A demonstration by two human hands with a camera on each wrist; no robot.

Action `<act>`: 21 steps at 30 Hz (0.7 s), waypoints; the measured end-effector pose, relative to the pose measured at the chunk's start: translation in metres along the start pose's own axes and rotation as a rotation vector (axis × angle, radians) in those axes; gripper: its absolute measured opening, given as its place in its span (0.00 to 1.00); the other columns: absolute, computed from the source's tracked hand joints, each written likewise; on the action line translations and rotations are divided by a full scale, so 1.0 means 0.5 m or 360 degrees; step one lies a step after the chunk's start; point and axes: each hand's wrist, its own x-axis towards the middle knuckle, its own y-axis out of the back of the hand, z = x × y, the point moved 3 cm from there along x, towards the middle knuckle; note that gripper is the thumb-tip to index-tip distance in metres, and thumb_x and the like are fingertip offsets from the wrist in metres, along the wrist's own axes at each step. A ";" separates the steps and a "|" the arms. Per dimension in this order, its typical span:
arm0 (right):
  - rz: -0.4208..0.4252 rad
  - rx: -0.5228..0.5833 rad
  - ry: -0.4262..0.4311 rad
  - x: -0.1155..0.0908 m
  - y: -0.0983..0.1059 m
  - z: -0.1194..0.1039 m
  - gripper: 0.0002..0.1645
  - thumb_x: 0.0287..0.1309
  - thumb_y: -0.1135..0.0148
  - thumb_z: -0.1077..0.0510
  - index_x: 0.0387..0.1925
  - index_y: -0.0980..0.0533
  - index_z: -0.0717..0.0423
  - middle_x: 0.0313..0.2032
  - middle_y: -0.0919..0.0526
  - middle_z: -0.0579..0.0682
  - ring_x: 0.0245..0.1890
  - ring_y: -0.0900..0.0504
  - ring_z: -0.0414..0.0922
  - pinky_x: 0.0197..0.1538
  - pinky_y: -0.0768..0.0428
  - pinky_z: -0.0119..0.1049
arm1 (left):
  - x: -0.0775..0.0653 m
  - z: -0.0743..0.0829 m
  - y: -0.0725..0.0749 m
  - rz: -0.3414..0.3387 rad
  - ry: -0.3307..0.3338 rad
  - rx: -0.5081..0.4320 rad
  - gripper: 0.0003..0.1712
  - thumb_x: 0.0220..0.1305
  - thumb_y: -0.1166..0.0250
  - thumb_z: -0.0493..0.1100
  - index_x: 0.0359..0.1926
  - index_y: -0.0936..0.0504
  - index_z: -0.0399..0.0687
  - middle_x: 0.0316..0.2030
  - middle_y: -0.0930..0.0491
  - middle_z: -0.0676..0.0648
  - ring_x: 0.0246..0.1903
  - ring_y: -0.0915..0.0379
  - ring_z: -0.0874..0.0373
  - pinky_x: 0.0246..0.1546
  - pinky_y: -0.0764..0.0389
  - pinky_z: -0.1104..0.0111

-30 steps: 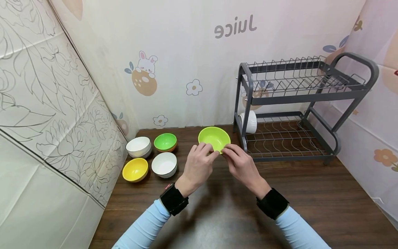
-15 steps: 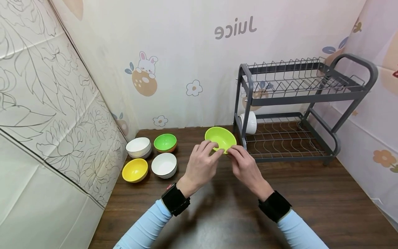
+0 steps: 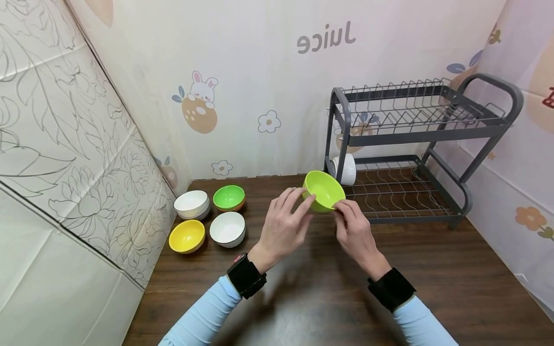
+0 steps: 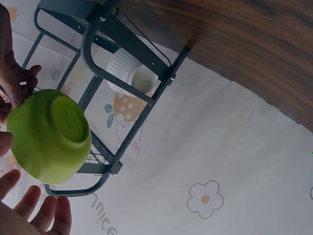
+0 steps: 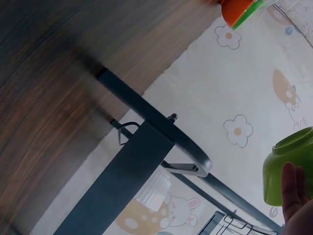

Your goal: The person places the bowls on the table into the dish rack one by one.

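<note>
A lime-green bowl (image 3: 325, 188) hangs tilted above the table, near the rack's left end. My right hand (image 3: 358, 234) pinches its near right rim; in the right wrist view two fingers (image 5: 289, 188) lie along the outside wall. My left hand (image 3: 282, 228) is at the bowl's left side, fingers spread and loosely bent, fingertips close by the rim. From the left wrist, the bowl's underside and foot ring (image 4: 68, 117) show, with the left fingers (image 4: 43, 210) apart from the wall.
At left stand a yellow bowl (image 3: 187, 236), a white bowl (image 3: 227, 229), stacked white bowls (image 3: 192, 204) and a green bowl (image 3: 229, 197) atop an orange one. A two-tier grey dish rack (image 3: 426, 137) stands at right, with a white ribbed bowl (image 3: 347, 169) on its lower tier.
The lime-green bowl has moved right and tilted more, carried by the right hand. The left hand's fingers have loosened from the rim and spread.
</note>
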 end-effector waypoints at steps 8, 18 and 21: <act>0.0092 -0.0021 0.0009 0.002 0.022 0.015 0.20 0.57 0.33 0.79 0.52 0.24 0.71 0.47 0.22 0.65 0.40 0.20 0.53 0.38 0.24 0.36 | 0.019 0.006 -0.010 -0.0008 -0.0014 -0.0023 0.29 0.66 0.28 0.45 0.67 0.20 0.49 0.65 0.25 0.42 0.66 0.31 0.46 0.51 0.22 0.55; 0.0230 0.0015 -0.0069 -0.015 0.045 0.032 0.16 0.63 0.37 0.77 0.52 0.28 0.74 0.46 0.26 0.69 0.41 0.23 0.57 0.47 0.27 0.35 | 0.014 0.014 -0.026 -0.0116 -0.0018 -0.0014 0.28 0.66 0.27 0.45 0.66 0.19 0.49 0.66 0.26 0.43 0.66 0.31 0.46 0.50 0.21 0.56; 0.0264 0.0006 -0.0118 -0.022 0.049 0.037 0.14 0.67 0.39 0.74 0.52 0.29 0.74 0.46 0.26 0.70 0.41 0.25 0.58 0.46 0.29 0.35 | 0.012 0.019 -0.034 -0.0155 -0.0020 -0.0010 0.28 0.67 0.27 0.46 0.67 0.20 0.50 0.67 0.26 0.43 0.67 0.32 0.46 0.50 0.22 0.56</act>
